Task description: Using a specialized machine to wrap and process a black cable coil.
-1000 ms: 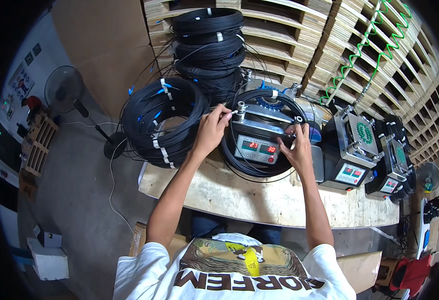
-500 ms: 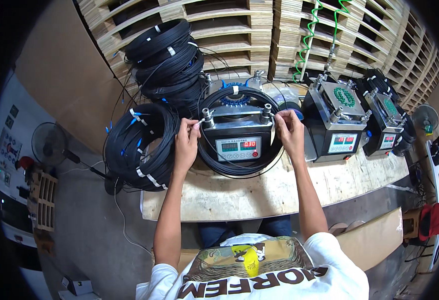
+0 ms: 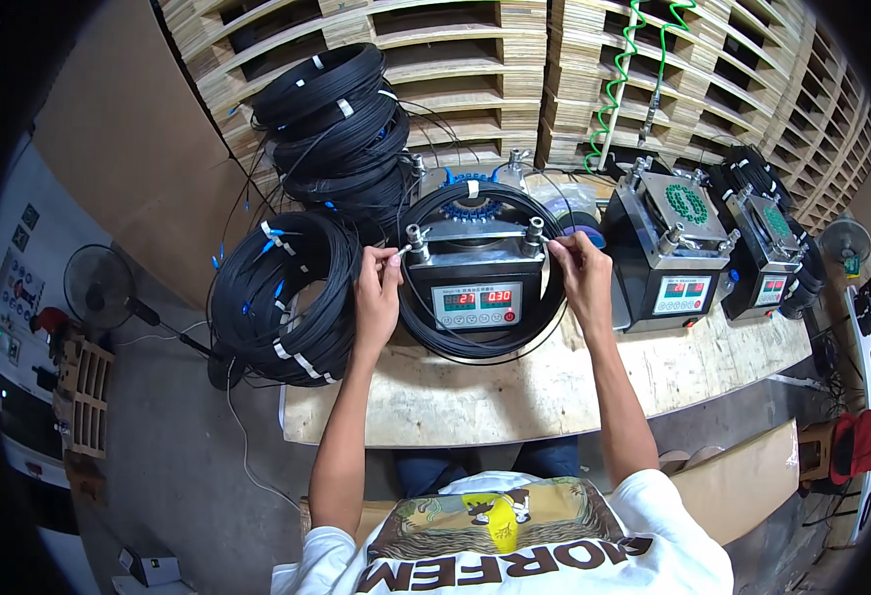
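A black and steel polishing machine (image 3: 475, 260) with a lit digital panel (image 3: 475, 303) stands before me on the bench. Blue connectors (image 3: 470, 208) are set in a ring on its top, and a coil of black cable (image 3: 473, 347) loops around the machine. My left hand (image 3: 380, 283) is closed, thumb and fingers pinching the small lever beside the left front clamp post (image 3: 415, 238). On the other side, my right hand (image 3: 582, 270) pinches the lever by the right front clamp post (image 3: 534, 232). Fingertips partly hide both levers.
Stacked black cable coils (image 3: 331, 129) rise at back left, with another pile (image 3: 282, 297) nearer. Two similar machines (image 3: 668, 248) (image 3: 767, 248) stand to the right. Wooden pallets (image 3: 445, 79) back the bench (image 3: 435, 412), and green coiled hoses (image 3: 619, 79) hang there. A fan (image 3: 98, 283) stands left.
The left display on the machine's panel, dark before, now shows red digits. Both hands stay at the levers with only slight shifts. The whole view has moved slightly.
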The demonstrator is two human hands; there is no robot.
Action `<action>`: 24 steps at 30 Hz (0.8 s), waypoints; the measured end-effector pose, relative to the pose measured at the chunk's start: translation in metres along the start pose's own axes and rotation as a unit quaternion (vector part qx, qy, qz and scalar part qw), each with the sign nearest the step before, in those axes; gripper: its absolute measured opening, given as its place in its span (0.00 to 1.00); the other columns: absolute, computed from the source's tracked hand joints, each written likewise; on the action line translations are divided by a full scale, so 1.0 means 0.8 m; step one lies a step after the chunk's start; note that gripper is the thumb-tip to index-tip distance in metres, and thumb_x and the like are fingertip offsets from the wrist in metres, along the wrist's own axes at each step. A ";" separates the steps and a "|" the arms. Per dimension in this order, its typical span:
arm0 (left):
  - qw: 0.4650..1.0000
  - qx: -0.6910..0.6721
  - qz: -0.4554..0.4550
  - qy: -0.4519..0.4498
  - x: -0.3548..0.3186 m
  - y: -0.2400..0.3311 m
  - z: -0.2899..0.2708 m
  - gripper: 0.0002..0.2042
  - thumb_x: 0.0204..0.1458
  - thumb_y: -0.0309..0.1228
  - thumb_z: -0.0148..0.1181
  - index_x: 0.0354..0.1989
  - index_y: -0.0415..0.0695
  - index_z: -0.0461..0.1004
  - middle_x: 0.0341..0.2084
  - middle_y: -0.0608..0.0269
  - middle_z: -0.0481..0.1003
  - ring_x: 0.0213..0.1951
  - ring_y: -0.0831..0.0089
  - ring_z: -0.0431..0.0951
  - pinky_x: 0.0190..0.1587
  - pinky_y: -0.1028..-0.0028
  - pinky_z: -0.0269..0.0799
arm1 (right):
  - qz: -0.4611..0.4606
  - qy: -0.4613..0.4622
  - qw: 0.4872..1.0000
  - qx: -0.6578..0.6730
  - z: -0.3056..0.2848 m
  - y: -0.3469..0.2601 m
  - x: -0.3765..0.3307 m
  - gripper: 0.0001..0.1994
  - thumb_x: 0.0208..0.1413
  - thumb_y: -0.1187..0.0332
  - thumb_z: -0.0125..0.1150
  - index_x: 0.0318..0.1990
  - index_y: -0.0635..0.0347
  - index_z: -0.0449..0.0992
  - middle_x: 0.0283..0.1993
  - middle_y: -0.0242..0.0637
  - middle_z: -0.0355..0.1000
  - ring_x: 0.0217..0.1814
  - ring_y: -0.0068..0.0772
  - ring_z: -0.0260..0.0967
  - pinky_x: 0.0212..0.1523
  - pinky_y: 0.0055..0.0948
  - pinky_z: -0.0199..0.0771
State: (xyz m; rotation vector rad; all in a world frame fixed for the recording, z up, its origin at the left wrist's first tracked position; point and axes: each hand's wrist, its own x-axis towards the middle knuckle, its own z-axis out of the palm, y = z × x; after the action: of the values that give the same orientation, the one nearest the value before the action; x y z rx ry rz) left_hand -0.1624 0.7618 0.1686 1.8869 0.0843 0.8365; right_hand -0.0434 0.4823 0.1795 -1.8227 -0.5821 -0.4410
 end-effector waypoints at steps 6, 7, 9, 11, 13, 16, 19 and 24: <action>1.000 0.017 0.000 0.010 -0.006 0.000 -0.001 0.08 0.67 0.30 0.48 0.43 0.37 0.67 0.21 0.65 0.66 0.25 0.79 0.66 0.30 0.76 0.64 | 0.000 -0.049 0.994 -0.099 -0.007 -0.030 -0.002 0.09 0.58 0.73 0.66 0.38 0.70 0.73 0.27 0.41 0.77 0.26 0.18 0.67 0.29 0.23 0.68; 1.000 0.018 0.000 0.007 -0.006 0.000 0.000 0.08 0.67 0.30 0.48 0.43 0.37 0.67 0.21 0.65 0.66 0.25 0.79 0.66 0.31 0.76 0.65 | 0.002 -0.028 0.997 -0.074 -0.004 -0.022 -0.004 0.09 0.57 0.73 0.66 0.38 0.69 0.73 0.27 0.41 0.76 0.26 0.19 0.66 0.28 0.24 0.67; 1.000 0.020 -0.002 0.004 -0.007 -0.001 0.001 0.08 0.67 0.31 0.48 0.43 0.37 0.67 0.21 0.65 0.66 0.25 0.79 0.66 0.31 0.76 0.65 | 0.007 -0.008 0.999 -0.049 -0.002 -0.017 -0.004 0.09 0.57 0.73 0.67 0.37 0.69 0.72 0.28 0.41 0.76 0.25 0.20 0.65 0.28 0.24 0.67; 1.000 0.017 0.013 0.009 -0.007 -0.002 0.002 0.08 0.67 0.31 0.48 0.43 0.37 0.67 0.22 0.64 0.66 0.25 0.78 0.67 0.31 0.75 0.65 | -0.009 -0.008 0.999 -0.044 -0.001 -0.017 0.000 0.11 0.57 0.73 0.66 0.35 0.69 0.69 0.27 0.46 0.73 0.23 0.32 0.64 0.26 0.32 0.64; 1.000 0.026 0.009 0.012 -0.008 -0.002 0.001 0.08 0.67 0.30 0.49 0.43 0.37 0.67 0.22 0.64 0.67 0.25 0.78 0.67 0.31 0.75 0.65 | -0.002 -0.027 0.997 -0.067 -0.001 -0.022 -0.002 0.10 0.56 0.73 0.65 0.34 0.69 0.68 0.27 0.47 0.68 0.24 0.41 0.63 0.29 0.37 0.64; 0.999 0.023 0.027 0.020 -0.006 -0.011 -0.001 0.08 0.67 0.30 0.49 0.43 0.37 0.67 0.21 0.63 0.67 0.25 0.77 0.68 0.30 0.74 0.66 | -0.061 0.089 0.978 -0.179 0.011 -0.039 -0.016 0.14 0.52 0.71 0.69 0.43 0.62 0.72 0.38 0.46 0.65 0.37 0.47 0.66 0.37 0.41 0.67; 0.999 0.031 0.033 0.023 -0.001 -0.008 0.000 0.07 0.66 0.30 0.49 0.43 0.37 0.67 0.20 0.63 0.67 0.25 0.76 0.68 0.30 0.74 0.66 | -0.150 -0.065 0.956 -0.245 0.023 -0.047 -0.039 0.21 0.44 0.71 0.73 0.47 0.57 0.72 0.42 0.44 0.64 0.45 0.48 0.65 0.45 0.42 0.66; 0.998 0.035 0.034 0.034 0.000 -0.013 0.002 0.08 0.66 0.30 0.50 0.42 0.37 0.67 0.20 0.62 0.68 0.24 0.75 0.69 0.29 0.73 0.66 | -0.267 -0.221 0.855 -0.387 0.050 -0.022 -0.060 0.19 0.49 0.68 0.66 0.48 0.56 0.67 0.42 0.41 0.62 0.48 0.41 0.62 0.46 0.37 0.59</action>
State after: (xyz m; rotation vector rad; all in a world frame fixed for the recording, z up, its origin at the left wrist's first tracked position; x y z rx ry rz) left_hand -0.1584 0.7653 0.1595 1.9367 0.0920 0.9552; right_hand -0.0916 0.5164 0.1536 -2.5535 -1.4056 -0.6999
